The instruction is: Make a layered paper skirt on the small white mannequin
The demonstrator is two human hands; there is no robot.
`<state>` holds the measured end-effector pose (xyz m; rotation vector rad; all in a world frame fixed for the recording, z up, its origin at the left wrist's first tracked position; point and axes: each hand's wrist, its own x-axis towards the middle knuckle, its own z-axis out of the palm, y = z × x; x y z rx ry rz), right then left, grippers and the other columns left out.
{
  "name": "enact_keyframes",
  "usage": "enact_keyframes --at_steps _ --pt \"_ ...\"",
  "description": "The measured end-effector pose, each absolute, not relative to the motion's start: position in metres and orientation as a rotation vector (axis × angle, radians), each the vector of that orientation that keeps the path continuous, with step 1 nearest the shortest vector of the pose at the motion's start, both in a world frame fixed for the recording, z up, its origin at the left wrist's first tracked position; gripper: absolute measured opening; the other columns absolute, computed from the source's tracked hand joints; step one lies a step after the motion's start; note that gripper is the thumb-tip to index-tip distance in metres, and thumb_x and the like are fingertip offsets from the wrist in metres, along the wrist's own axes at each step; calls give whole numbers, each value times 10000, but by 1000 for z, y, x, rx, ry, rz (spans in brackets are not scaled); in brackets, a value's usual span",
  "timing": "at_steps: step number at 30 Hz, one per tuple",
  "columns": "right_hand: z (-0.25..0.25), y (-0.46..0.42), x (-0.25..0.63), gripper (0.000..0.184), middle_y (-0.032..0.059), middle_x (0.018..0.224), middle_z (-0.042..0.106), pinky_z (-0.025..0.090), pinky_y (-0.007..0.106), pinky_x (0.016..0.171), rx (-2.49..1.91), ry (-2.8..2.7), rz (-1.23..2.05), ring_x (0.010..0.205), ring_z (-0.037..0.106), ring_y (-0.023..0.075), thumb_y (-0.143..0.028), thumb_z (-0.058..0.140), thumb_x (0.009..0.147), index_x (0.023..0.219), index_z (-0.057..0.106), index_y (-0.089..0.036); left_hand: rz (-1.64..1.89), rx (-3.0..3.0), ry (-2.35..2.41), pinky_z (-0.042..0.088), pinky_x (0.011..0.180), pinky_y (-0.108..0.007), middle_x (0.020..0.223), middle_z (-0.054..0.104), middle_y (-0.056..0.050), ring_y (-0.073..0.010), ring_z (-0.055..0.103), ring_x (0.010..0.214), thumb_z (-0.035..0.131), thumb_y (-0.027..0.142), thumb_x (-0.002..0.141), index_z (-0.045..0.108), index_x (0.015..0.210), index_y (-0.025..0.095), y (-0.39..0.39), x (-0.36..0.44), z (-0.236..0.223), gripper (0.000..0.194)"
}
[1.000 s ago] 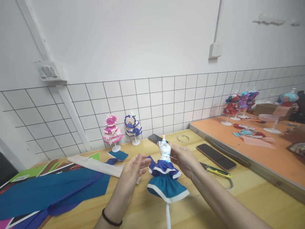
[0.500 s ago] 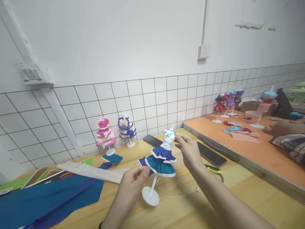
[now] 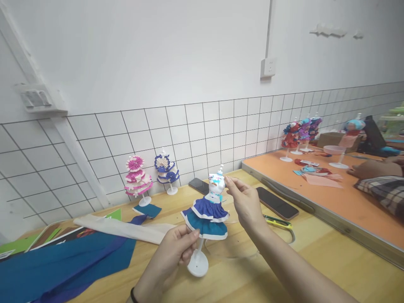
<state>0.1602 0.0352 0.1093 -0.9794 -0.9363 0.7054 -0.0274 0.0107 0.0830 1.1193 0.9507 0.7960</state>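
A miniature dress form (image 3: 216, 185) with a white, blue-speckled bodice stands tilted before me, wearing a tiered skirt (image 3: 206, 223) in purple and teal with white hems. My right hand (image 3: 244, 200) pinches the upper side of the bodice. Down at the teal hem, my left hand (image 3: 178, 248) has thumb and fingers closed beside the white stand; whether they grip the hem or the pole is hard to tell. The round white base (image 3: 198, 265) shows just right of that hand.
Teal and purple fabric (image 3: 94, 256) and a cream strip (image 3: 123, 229) lie left. Two dressed forms, pink (image 3: 138, 179) and navy-cream (image 3: 167, 170), stand behind. A phone (image 3: 277, 203) and yellow cutter (image 3: 277, 221) lie right. Beyond, another person's sleeve (image 3: 383, 191) rests at the orange table (image 3: 353, 206).
The dress form has come upright from leaning toward me, bringing its base into view. My left hand has closed at the skirt's hem. The view has turned slightly right.
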Motion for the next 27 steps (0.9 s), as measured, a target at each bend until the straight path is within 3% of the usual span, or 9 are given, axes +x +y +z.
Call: enact_keyframes --at_steps 10,18,23,27 --pt "108 36 160 238 30 816 715 459 290 712 -976 -992 699 784 617 196 -416 615 751 811 718 -209 804 970 778 96 383 -168 462 404 79 2 231 367 669 273 735 471 606 145 12 -32 81 270" --pt "108 35 159 255 41 823 714 469 297 707 -976 -1027 684 800 615 212 -421 599 763 830 714 -204 846 998 775 315 431 -133 571 565 -13 -26 414 457 724 214 682 639 673 85 12 -29 84 155" --pt "109 34 159 270 46 842 715 469 301 712 -984 -1026 674 823 617 221 -424 602 757 852 715 -198 845 960 818 353 428 -122 560 581 -17 -39 466 481 760 185 633 658 682 82 13 -31 81 153" --pt "110 34 160 264 42 847 720 466 294 707 -998 -1004 670 820 620 217 -421 618 742 843 718 -198 811 968 797 370 442 -127 629 605 -16 -57 527 538 750 161 646 643 854 104 13 -31 81 241"
